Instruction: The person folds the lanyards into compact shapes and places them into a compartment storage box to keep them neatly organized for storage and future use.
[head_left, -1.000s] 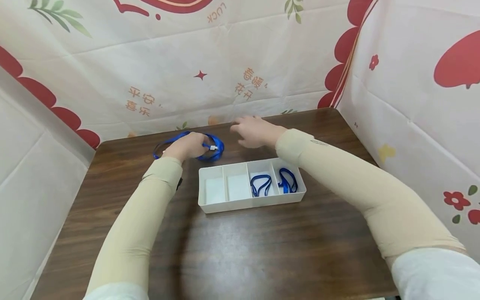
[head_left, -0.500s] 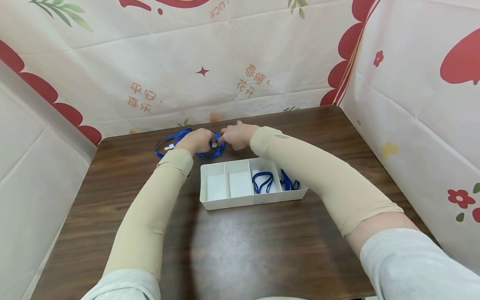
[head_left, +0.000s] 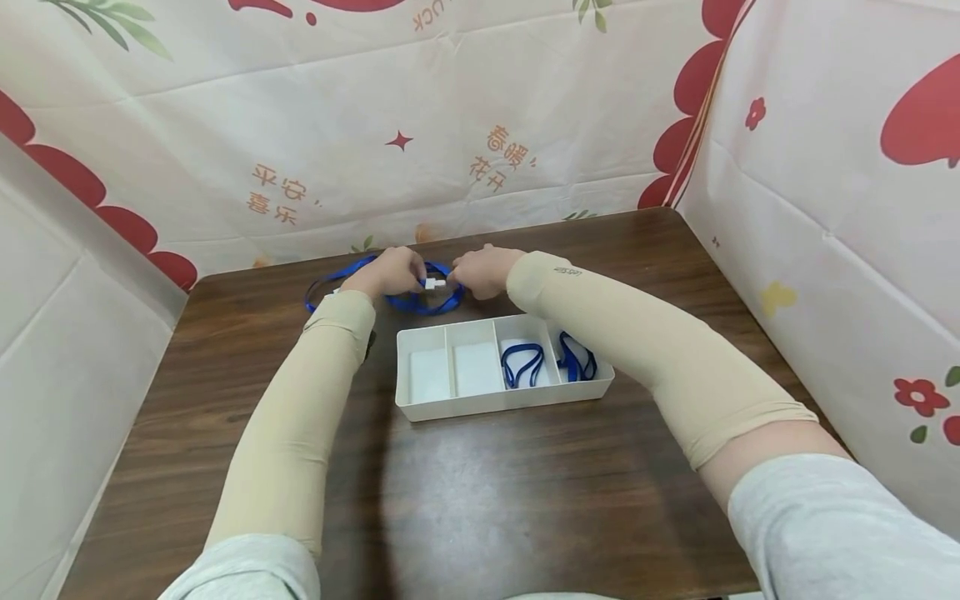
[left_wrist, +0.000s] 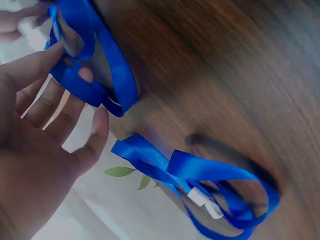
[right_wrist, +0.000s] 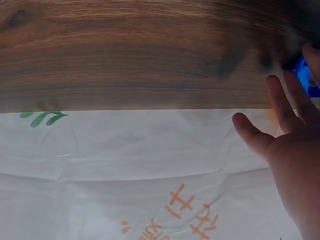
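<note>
Right hand moves in since second ago, now at glossy blue ribbon lanyard coil, beyond white plastic four-compartment tray. Coil lies between hands, white clip running crosswise. Left hand pinches strap; right's grip, can't tell.

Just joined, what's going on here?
A person's left hand holds a looped blue lanyard toward the back of the table; the right hand is close to its white clip, grip unclear. Another lanyard lies beside it. The white tray has a dark-blue strap in each right-hand compartment pair.
</note>
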